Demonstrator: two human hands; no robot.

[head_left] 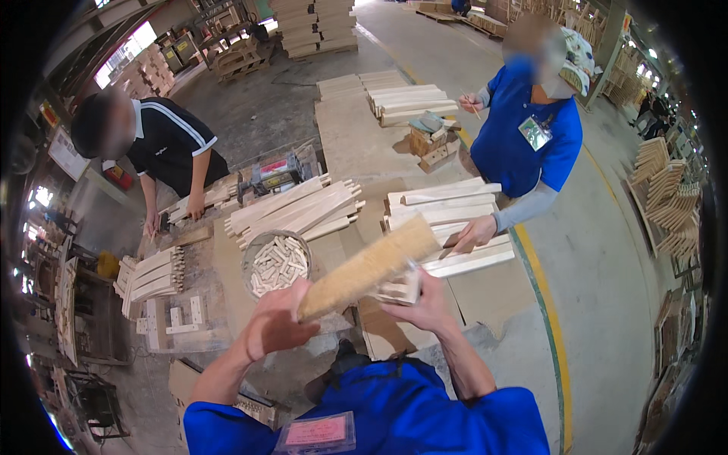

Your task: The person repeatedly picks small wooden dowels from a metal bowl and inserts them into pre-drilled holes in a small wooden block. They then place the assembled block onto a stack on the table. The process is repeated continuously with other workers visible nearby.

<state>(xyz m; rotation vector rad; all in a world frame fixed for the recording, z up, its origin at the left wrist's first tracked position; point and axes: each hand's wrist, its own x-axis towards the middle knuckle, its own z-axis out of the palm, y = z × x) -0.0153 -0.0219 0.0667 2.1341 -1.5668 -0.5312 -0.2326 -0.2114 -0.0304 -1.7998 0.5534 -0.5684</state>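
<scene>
My left hand (282,322) is closed round the near end of a flat, yellowish board (371,265), which looks like wood and slants up to the right, blurred by motion. My right hand (428,305) grips a pale wooden piece (400,288) with notched edges, just under the board; part of it is hidden. Beside my left hand stands a round tub (246,265) filled with short wooden dowels (279,262). Beyond it lies a pile of long pale wooden slats (292,212).
Across the bench, a co-worker in blue (523,121) reaches a hand (476,231) onto stacked strips (447,205). At left, another person in black (174,140) works beside a machine (277,174). Curved slats (155,274) lie at the bench's left. A yellow floor line (557,334) runs along the right.
</scene>
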